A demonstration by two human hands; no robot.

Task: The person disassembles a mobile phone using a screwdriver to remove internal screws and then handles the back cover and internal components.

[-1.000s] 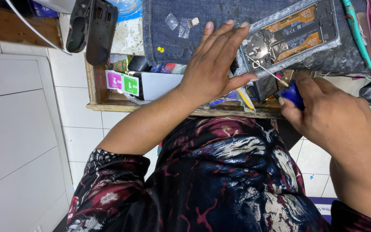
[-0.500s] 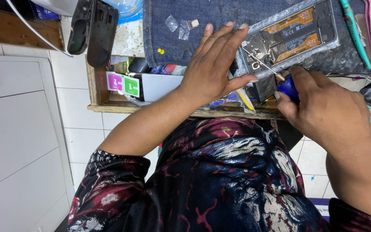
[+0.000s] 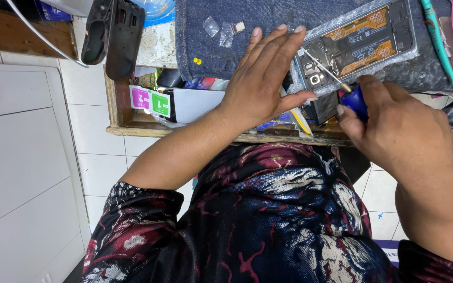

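An opened phone with its back off lies on a denim cloth, showing an orange-brown board and a camera module. My left hand rests flat beside the phone's left end, fingers spread, thumb near its corner. My right hand grips a blue-handled screwdriver; its thin metal shaft points up-left, with the tip on the phone near the camera end.
A black plastic housing lies at the upper left. An open wooden drawer below the cloth holds small packets and a white box. Teal and pink tools lie at the right. A white cabinet stands left.
My right hand with the screwdriver has shifted slightly left and up, bringing the tip onto the phone. The left hand stays in place.
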